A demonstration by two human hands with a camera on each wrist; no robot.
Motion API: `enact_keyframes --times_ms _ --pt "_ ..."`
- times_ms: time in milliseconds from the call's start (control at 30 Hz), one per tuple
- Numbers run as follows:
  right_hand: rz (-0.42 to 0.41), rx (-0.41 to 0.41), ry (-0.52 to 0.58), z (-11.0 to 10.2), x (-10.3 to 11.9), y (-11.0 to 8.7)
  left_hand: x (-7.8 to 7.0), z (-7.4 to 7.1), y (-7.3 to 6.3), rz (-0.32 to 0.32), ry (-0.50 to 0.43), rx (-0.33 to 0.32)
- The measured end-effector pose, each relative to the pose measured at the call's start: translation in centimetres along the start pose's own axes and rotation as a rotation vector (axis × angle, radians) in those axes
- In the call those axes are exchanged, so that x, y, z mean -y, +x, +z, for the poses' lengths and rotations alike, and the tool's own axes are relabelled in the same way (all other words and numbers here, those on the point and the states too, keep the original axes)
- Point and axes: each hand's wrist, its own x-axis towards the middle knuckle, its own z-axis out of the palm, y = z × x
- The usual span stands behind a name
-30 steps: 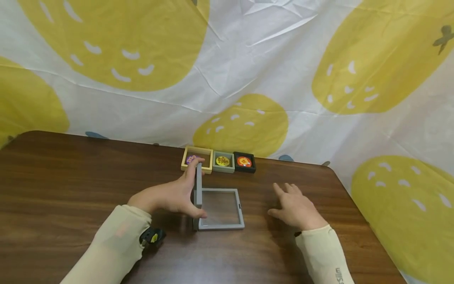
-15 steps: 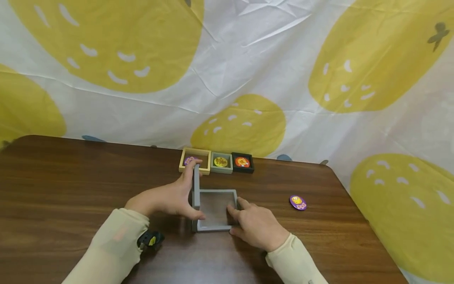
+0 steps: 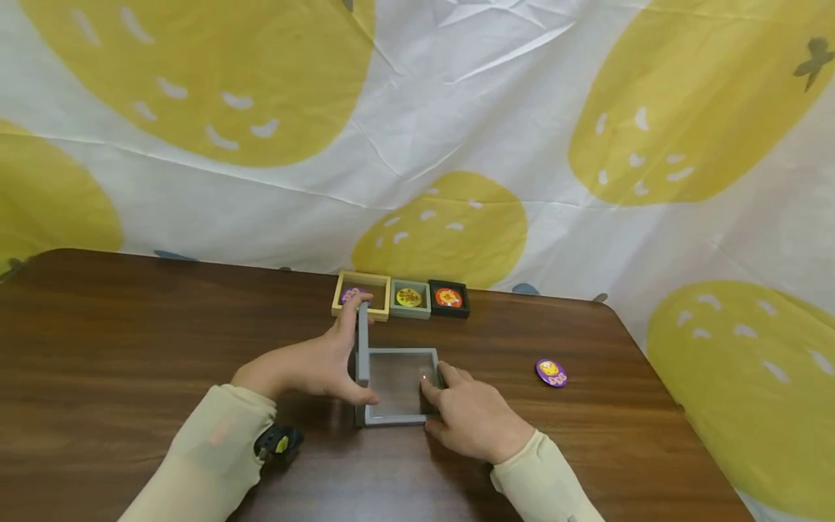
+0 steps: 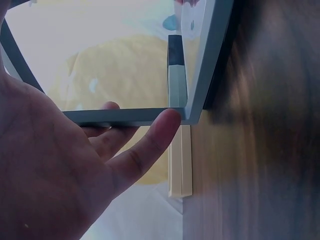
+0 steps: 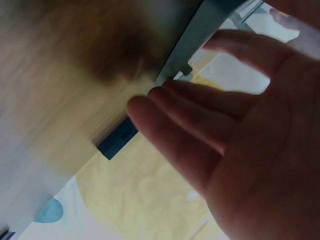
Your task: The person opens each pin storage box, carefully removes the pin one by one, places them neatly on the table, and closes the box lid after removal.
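A grey hinged display frame (image 3: 403,420) with clear film lies opened on the table in the head view; one half lies flat and the other half (image 3: 363,348) stands upright. My left hand (image 3: 320,362) grips the upright half, fingers over its far edge and thumb at its near end. The left hand (image 4: 60,165) shows its palm beside the frame's edge in the left wrist view. My right hand (image 3: 479,417) rests at the flat half's right rim, its index fingertip on the film. Extended fingers (image 5: 172,135) show in the right wrist view. A purple round badge (image 3: 551,373) lies to the right.
At the back of the table (image 3: 163,348), against the patterned cloth (image 3: 457,145), three frames stand side by side: cream (image 3: 380,315), green-grey (image 3: 411,313) and black (image 3: 464,312). Each holds a round badge. A dark band with a small device (image 3: 279,439) is on the left wrist.
My right hand has moved left from over the badge to the flat half's right side, uncovering the badge. My left hand keeps its grip on the upright half.
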Motion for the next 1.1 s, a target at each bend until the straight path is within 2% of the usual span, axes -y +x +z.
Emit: enact_keyframes --times_ms 100,167,233,367,500,733,900,1100 --pt "-0.042 0.030 -0.001 -0.3 -0.5 -0.2 -0.1 0.0 0.0 -0.001 -0.013 0.007" --pt "-0.078 0.007 -0.036 -0.2 -0.9 -0.3 0.0 0.1 0.1 -0.007 -0.014 0.013" --pt "-0.121 -0.076 -0.079 0.1 -1.4 -0.1 0.2 0.1 0.2 -0.007 -0.012 0.011" --pt "-0.145 -0.254 -0.132 0.3 -2.2 0.5 0.3 -0.1 0.1 -0.014 0.006 -0.004" --pt "-0.128 -0.344 -0.151 0.3 -2.5 0.8 0.3 -0.1 0.2 -0.002 0.007 -0.024" --pt "-0.090 -0.329 -0.132 0.9 -2.5 0.1 0.1 0.7 0.3 0.002 -0.002 0.007" --pt "-0.048 -0.358 -0.189 0.7 -2.6 0.3 -0.2 0.3 0.4 0.004 0.002 0.001" --pt "-0.059 -0.345 -0.184 0.7 -2.9 0.6 -0.2 0.0 0.2 -0.009 0.007 0.006"
